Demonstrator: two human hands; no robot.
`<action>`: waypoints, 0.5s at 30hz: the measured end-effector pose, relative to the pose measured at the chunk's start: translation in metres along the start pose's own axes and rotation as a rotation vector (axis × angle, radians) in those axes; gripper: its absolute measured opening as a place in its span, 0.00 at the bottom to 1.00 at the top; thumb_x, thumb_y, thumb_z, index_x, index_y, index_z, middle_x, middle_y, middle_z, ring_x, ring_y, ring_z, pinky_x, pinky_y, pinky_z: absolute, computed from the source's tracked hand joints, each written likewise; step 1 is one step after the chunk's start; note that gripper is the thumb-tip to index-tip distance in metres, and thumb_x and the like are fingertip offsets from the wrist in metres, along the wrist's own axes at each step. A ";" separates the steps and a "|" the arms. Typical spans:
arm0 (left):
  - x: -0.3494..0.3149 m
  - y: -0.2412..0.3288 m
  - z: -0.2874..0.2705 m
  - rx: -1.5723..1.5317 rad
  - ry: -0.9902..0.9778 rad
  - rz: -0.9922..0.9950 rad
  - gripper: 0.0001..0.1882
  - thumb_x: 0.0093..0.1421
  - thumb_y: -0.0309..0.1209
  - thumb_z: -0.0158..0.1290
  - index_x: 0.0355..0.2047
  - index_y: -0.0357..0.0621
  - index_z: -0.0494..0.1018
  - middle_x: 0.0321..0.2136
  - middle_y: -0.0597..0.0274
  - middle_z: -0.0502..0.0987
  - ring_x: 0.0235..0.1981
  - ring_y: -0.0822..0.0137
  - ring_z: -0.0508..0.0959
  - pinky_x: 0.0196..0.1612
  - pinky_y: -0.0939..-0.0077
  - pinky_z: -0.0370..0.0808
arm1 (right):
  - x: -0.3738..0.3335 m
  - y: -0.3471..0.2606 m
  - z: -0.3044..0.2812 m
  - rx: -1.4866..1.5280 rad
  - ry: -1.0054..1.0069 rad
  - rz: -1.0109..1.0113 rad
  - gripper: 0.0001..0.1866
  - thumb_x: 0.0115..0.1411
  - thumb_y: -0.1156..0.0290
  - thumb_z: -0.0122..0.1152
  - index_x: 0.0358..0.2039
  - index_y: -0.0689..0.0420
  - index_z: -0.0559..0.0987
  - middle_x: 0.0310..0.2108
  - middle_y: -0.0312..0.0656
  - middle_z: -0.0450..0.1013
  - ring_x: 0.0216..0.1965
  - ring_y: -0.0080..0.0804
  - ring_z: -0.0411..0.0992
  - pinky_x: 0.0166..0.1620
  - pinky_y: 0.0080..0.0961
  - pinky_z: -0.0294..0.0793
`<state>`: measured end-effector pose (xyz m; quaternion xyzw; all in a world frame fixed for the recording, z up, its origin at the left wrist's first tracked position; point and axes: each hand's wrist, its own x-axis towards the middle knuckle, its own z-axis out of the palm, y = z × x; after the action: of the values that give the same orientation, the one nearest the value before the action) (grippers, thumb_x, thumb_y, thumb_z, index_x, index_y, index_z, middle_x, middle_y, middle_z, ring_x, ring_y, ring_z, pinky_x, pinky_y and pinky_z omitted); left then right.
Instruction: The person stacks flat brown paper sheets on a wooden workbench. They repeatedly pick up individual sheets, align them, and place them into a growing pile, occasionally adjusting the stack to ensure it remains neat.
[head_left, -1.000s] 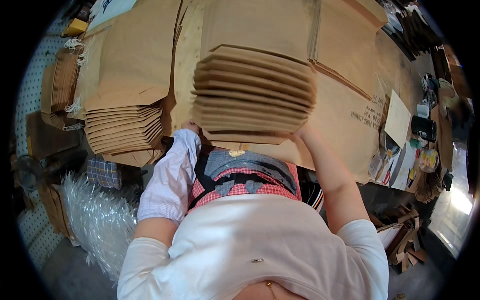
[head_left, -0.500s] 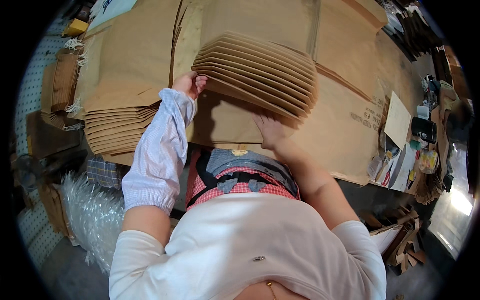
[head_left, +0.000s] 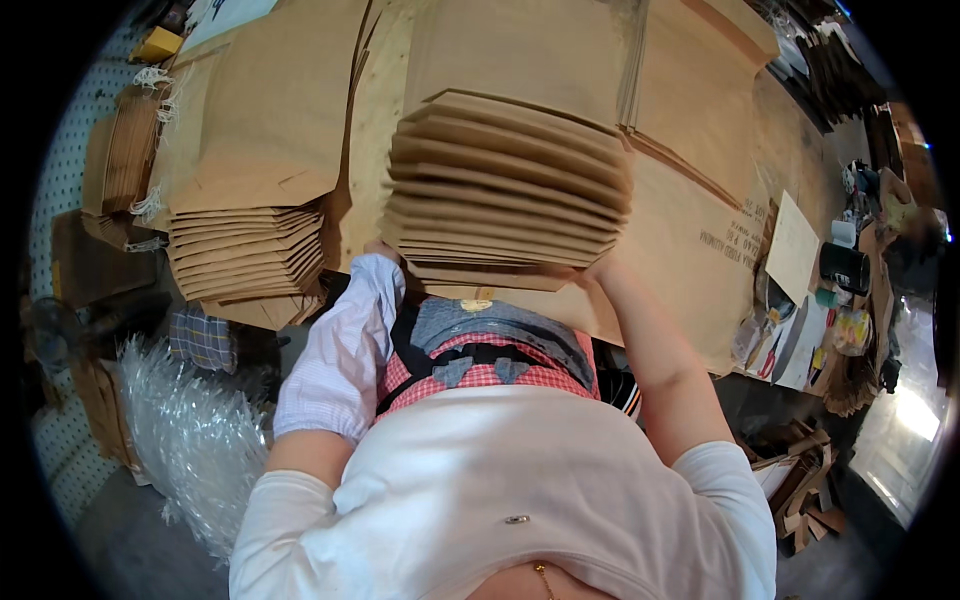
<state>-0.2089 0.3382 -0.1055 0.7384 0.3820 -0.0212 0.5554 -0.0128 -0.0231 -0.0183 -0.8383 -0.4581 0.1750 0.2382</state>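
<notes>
A fanned stack of brown paper bags (head_left: pixel 510 165) lies in front of me, its folded edges stepped toward my body and its upper layers smeared by motion. At the stack's near left corner is my left hand (head_left: pixel 381 250), mostly hidden by the bags and a pale checked sleeve. My right hand (head_left: pixel 602 270) touches the near right corner. The fingers of both hands are out of sight behind or under the paper, so their grip does not show. Beyond the folds, the flat upper part of the bags (head_left: pixel 520 60) stretches away across the table.
To the left lies another stepped bag stack (head_left: pixel 270 130), with white strings (head_left: pixel 150 78) past it. More flat bags (head_left: pixel 695 90) lie at the far right. A white sheet (head_left: pixel 792 245) and a black cup-like item (head_left: pixel 845 264) are at the right edge. Clear plastic strips (head_left: pixel 190 450) hang lower left.
My left hand has left the bag edge it pinched and come nearer. My right hand, earlier spread flat under the fan, is now at the right corner. The stepped edges have shifted toward me.
</notes>
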 end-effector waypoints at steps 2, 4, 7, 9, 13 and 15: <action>0.000 0.035 -0.005 -0.023 0.011 -0.054 0.11 0.55 0.28 0.42 0.35 0.36 0.69 0.24 0.56 0.74 0.22 0.64 0.74 0.23 0.72 0.70 | -0.013 -0.016 -0.022 0.086 -0.303 0.233 0.19 0.49 0.61 0.53 0.41 0.56 0.70 0.37 0.45 0.70 0.40 0.38 0.67 0.41 0.29 0.66; -0.004 0.090 -0.014 -0.051 0.031 -0.108 0.10 0.54 0.27 0.41 0.34 0.37 0.69 0.23 0.56 0.74 0.19 0.65 0.74 0.21 0.70 0.69 | -0.023 -0.046 -0.050 0.011 -0.724 0.470 0.21 0.48 0.61 0.54 0.42 0.57 0.69 0.40 0.46 0.68 0.42 0.39 0.66 0.43 0.29 0.65; -0.023 0.209 -0.012 -0.392 -0.019 -0.273 0.10 0.54 0.26 0.37 0.30 0.34 0.68 0.19 0.53 0.72 0.16 0.64 0.72 0.18 0.70 0.68 | -0.024 -0.100 -0.073 0.101 -0.806 0.580 0.24 0.47 0.62 0.55 0.45 0.57 0.68 0.44 0.48 0.66 0.46 0.41 0.64 0.47 0.29 0.63; 0.001 0.216 -0.015 -0.733 -0.126 -0.289 0.09 0.55 0.27 0.37 0.27 0.34 0.65 0.15 0.60 0.68 0.13 0.69 0.67 0.15 0.80 0.65 | -0.024 -0.094 -0.030 0.157 -0.236 0.235 0.29 0.44 0.62 0.56 0.48 0.56 0.65 0.47 0.48 0.63 0.49 0.40 0.61 0.50 0.32 0.60; 0.034 0.247 -0.013 -0.999 -0.012 -0.524 0.09 0.56 0.29 0.36 0.27 0.36 0.64 0.17 0.57 0.69 0.14 0.67 0.68 0.17 0.80 0.68 | 0.019 -0.093 -0.006 -0.218 -0.231 0.206 0.37 0.39 0.60 0.60 0.52 0.54 0.61 0.49 0.49 0.60 0.53 0.43 0.54 0.53 0.33 0.55; 0.015 0.255 -0.016 -0.876 -0.074 -0.374 0.09 0.55 0.29 0.38 0.27 0.36 0.65 0.18 0.57 0.71 0.16 0.67 0.70 0.19 0.80 0.69 | 0.033 -0.084 -0.015 -0.181 -0.389 0.209 0.37 0.39 0.59 0.59 0.52 0.53 0.61 0.50 0.48 0.59 0.53 0.42 0.54 0.54 0.32 0.54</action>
<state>-0.0545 0.3367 0.0985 0.3519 0.4612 0.0160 0.8144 -0.0450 0.0409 0.0388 -0.8496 -0.4201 0.3151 0.0502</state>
